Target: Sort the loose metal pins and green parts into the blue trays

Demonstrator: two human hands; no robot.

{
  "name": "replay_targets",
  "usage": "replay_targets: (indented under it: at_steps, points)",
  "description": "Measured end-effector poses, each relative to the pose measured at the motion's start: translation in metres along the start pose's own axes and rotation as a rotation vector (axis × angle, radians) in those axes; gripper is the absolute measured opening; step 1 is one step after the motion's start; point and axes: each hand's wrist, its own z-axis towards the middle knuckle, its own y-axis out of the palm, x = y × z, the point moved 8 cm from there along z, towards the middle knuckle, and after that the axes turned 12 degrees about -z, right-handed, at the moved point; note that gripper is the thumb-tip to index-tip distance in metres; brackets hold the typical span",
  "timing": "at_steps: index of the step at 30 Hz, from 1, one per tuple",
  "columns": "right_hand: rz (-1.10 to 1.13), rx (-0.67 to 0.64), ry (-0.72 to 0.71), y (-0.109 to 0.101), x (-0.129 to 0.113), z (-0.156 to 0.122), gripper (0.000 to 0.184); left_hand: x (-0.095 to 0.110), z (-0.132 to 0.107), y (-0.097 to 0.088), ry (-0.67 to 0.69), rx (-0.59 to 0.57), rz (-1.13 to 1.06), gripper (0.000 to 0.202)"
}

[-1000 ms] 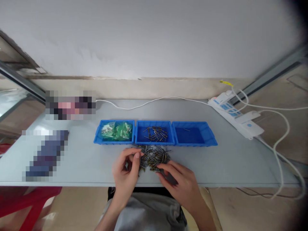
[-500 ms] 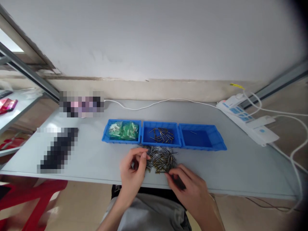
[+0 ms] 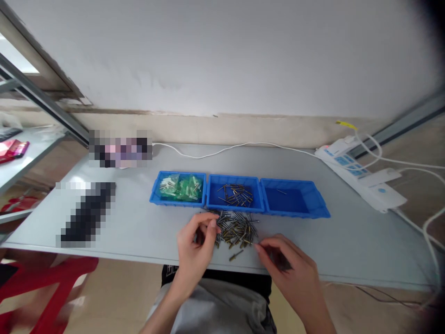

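A heap of small metal pins (image 3: 235, 228) lies on the grey table (image 3: 139, 227) in front of three blue bins. My left hand (image 3: 196, 248) sits at the heap's left edge, its fingers curled and pinched on pins. To the right of the heap, my right hand (image 3: 288, 262) has its fingertips closed in a pinch; what they hold is too small to make out. One loose pin (image 3: 236, 254) lies between the hands. The left bin (image 3: 179, 189) holds green and clear parts, the middle bin (image 3: 234, 194) holds pins, and the right bin (image 3: 294, 199) holds a single pin.
A white power strip (image 3: 361, 178) with cables lies at the table's right rear. A white cable (image 3: 222, 148) runs along the back edge. Blurred-out items (image 3: 86, 213) lie at the left. A red stool (image 3: 41, 287) stands below the table on the left.
My right hand has drawn away from the heap to the right. One pin now lies apart from the heap, near the table's front edge. The view has shifted slightly.
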Motion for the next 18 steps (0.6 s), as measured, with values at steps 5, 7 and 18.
replay_targets:
  at_steps: [5,7,18]
  points:
    - [0.044,0.098,0.106,0.007,-0.005,0.000,0.013,0.005,0.001,0.009,0.035,-0.091,0.047,0.018]
    - [0.059,0.154,0.127,0.013,-0.011,-0.003,0.011,0.005,0.000,0.010,0.036,-0.112,0.057,0.019]
    - [0.289,0.269,0.298,0.030,-0.020,0.001,0.013,0.011,-0.003,0.023,0.094,-0.307,0.025,0.012]
